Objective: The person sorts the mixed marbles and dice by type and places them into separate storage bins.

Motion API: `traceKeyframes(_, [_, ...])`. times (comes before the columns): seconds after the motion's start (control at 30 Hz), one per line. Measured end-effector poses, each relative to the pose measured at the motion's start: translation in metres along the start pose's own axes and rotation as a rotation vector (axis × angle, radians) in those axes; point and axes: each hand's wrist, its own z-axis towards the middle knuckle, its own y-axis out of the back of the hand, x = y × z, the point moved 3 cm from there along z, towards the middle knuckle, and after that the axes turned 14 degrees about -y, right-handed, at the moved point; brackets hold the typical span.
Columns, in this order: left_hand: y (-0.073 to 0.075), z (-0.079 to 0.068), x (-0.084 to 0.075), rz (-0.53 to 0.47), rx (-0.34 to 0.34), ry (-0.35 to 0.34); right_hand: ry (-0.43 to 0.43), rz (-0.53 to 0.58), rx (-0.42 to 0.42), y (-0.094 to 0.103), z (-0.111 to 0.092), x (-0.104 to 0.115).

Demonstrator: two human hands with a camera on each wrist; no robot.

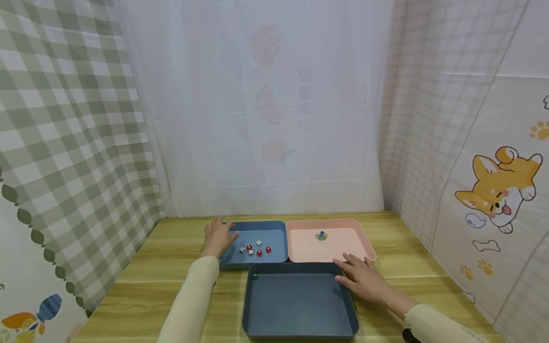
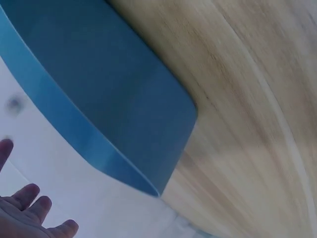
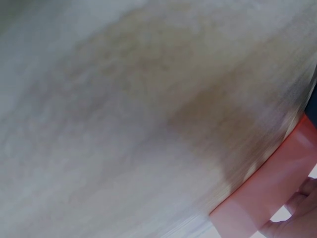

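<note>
My left hand [image 1: 218,237] is over the left side of the blue tray [image 1: 280,233], fingers spread and apart from one another. Inside that tray lie several small dice, among them a red die [image 1: 268,249] and a white die [image 1: 259,243]. In the left wrist view, the fingers [image 2: 42,206] show beside the tray's wall, with a small blurred grey spot [image 2: 15,104] above them. My right hand [image 1: 362,278], fingers extended, is at the corner where the dark grey tray [image 1: 300,328] meets the pink tray [image 1: 364,238]; whether it touches either is unclear.
A small cluster of clear, blue and yellowish pieces [image 1: 321,236] sits in the pink tray. One small green piece [image 1: 255,276] lies in the dark tray's far left corner. The wooden table [image 1: 171,267] is bounded by a white curtain [image 1: 266,200] behind and cloths at both sides.
</note>
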Motion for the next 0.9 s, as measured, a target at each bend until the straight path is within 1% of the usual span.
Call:
traceKeyframes(0.2, [-0.005, -0.006, 0.002, -0.08, 0.035, 0.003, -0.008, 0.002, 0.012, -0.001, 0.001, 0.001])
traceKeyframes(0.4, [-0.005, -0.016, 0.004, -0.135, 0.074, -0.026, -0.015, -0.011, 0.014, 0.0, 0.002, 0.0])
traceKeyframes(0.53, [-0.002, -0.023, 0.0, -0.183, 0.119, -0.087, -0.004, -0.016, 0.004, 0.006, 0.001, 0.002])
traceKeyframes(0.6, [0.0, -0.028, -0.003, -0.202, 0.133, -0.14, 0.014, -0.011, -0.009, 0.01, 0.003, 0.007])
traceKeyframes(0.67, [0.001, -0.036, -0.007, -0.239, 0.141, -0.193, 0.042, -0.017, -0.024, 0.016, 0.007, 0.015])
traceKeyframes(0.73, [0.0, -0.046, -0.011, -0.27, 0.163, -0.241, 0.083, -0.049, -0.03, 0.021, 0.015, 0.029])
traceKeyframes(0.83, [-0.003, -0.062, -0.018, -0.315, 0.206, -0.283, 0.136, -0.105, -0.004, 0.025, 0.029, 0.058])
traceKeyframes(0.9, [-0.007, -0.071, -0.021, -0.325, 0.236, -0.3, 0.166, -0.152, 0.027, 0.024, 0.038, 0.08])
